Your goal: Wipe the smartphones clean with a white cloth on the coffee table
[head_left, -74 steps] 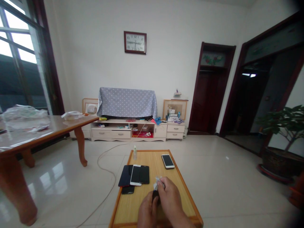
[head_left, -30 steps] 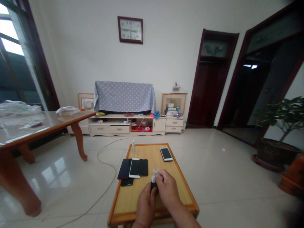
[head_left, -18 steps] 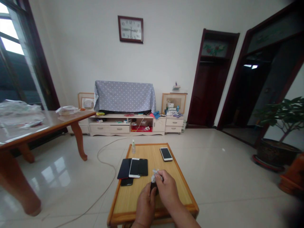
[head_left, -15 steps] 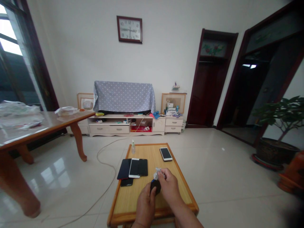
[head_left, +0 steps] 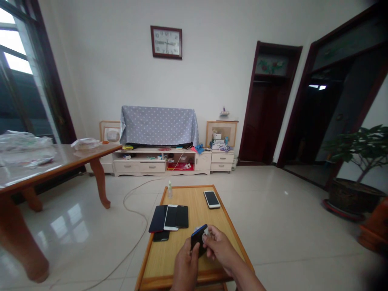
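A dark phone with a blue edge (head_left: pixel 198 235) is tilted up over the near part of the small wooden table (head_left: pixel 169 258). My left hand (head_left: pixel 186 256) grips its lower left side, thumb across the front. At the phone's right edge, my right hand (head_left: pixel 220 246) pinches a crumpled whitish wipe (head_left: pixel 206 233) against it; most of the wipe is hidden by the fingers. Left of my hands lie a dark phone (head_left: pixel 158 218), a white-framed phone (head_left: pixel 171 217) and a black phone (head_left: pixel 182 216), overlapping, with another black phone (head_left: pixel 161 236) partly beneath.
A white phone (head_left: pixel 211 199) lies at the table's far right, and a small clear spray bottle (head_left: pixel 169 190) stands at its far left corner. A cable (head_left: pixel 147 218) runs along the floor on the left. A larger table (head_left: pixel 91 155) stands left, a potted plant (head_left: pixel 354 194) right.
The phone in my left hand has turned more upright, showing its long blue edge. My right hand has moved slightly down and right, with the wipe now at the phone's right edge.
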### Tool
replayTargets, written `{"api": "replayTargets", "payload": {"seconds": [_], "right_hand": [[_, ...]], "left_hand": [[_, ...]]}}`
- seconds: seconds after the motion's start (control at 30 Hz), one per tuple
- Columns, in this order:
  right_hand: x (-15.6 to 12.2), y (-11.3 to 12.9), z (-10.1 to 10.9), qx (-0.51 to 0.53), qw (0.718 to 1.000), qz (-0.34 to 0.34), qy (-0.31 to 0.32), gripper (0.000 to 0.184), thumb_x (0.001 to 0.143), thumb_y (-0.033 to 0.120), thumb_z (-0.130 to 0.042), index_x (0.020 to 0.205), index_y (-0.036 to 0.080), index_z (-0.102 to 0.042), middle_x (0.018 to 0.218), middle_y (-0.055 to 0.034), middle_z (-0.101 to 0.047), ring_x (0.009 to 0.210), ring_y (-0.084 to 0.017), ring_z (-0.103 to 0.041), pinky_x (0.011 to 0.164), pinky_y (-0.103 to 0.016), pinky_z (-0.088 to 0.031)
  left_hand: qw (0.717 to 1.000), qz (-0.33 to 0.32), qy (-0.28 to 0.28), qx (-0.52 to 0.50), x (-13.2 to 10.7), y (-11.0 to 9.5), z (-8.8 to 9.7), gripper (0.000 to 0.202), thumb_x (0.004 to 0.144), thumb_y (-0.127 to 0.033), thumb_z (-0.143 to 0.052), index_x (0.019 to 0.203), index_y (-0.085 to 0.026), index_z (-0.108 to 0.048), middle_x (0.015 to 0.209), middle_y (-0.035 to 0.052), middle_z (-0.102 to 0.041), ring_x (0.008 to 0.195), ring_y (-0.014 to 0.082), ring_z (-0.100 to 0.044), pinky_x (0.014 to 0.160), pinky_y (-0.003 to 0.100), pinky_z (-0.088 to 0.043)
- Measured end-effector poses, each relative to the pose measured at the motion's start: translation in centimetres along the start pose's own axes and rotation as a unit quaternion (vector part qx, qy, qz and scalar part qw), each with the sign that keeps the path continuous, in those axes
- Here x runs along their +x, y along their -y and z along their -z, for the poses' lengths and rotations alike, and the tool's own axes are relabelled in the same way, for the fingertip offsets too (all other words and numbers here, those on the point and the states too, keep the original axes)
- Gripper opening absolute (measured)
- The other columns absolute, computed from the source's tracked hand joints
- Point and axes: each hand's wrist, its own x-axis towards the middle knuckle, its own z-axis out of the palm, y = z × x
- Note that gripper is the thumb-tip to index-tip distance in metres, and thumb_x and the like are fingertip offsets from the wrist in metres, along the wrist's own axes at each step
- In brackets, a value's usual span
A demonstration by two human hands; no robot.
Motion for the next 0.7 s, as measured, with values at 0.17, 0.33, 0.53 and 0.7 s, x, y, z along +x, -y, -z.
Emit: {"api": "replayTargets", "payload": {"seconds": [0.17, 0.33, 0.53, 0.7], "right_hand": [[0.4, 0.3, 0.8, -0.022, 1.000, 0.010, 0.014, 0.042, 0.083, 0.058, -0.068, 0.098, 0.019, -0.059, 0.074, 0.0020, -0.063, 0.056, -0.012, -0.062, 0.049, -0.020, -0.043], [0.0, 0.6, 1.2, -0.082, 0.996, 0.023, 0.010, 0.034, 0.087, 0.052, -0.063, 0.096, 0.020, -0.059, 0.070, 0.0031, -0.062, 0.056, -0.014, -0.063, 0.051, -0.021, -0.045], [-0.5, 2.1, 1.3, -0.251, 0.965, 0.072, 0.005, 0.015, 0.092, 0.032, -0.052, 0.096, 0.022, -0.062, 0.077, 0.0022, -0.065, 0.060, -0.013, -0.062, 0.055, -0.021, -0.041], [-0.3, 3.5, 1.2, -0.457, 0.884, 0.094, -0.008, 0.013, 0.086, 0.016, -0.053, 0.088, 0.023, -0.064, 0.086, -0.0006, -0.071, 0.080, -0.015, -0.064, 0.066, -0.022, -0.035]], "left_hand": [[0.999, 0.010, 0.006, -0.032, 0.4, 0.6, -0.5, 0.038, 0.097, -0.050, -0.047, 0.111, -0.020, -0.064, 0.102, 0.0082, -0.076, 0.087, 0.0193, -0.072, 0.079, 0.029, -0.056], [1.000, -0.011, -0.017, 0.012, 0.8, 1.5, -0.6, 0.041, 0.096, -0.052, -0.048, 0.113, -0.020, -0.065, 0.104, 0.0099, -0.074, 0.090, 0.0215, -0.070, 0.079, 0.033, -0.057], [0.987, -0.043, -0.097, 0.119, 1.0, 2.8, -0.7, 0.047, 0.090, -0.052, -0.056, 0.123, -0.019, -0.063, 0.120, 0.0145, -0.070, 0.109, 0.0278, -0.067, 0.084, 0.042, -0.059], [0.956, -0.126, -0.167, 0.208, 0.9, 3.8, -0.7, 0.054, 0.090, -0.044, -0.061, 0.137, -0.018, -0.052, 0.130, 0.0159, -0.065, 0.121, 0.0290, -0.061, 0.097, 0.050, -0.055]]}}
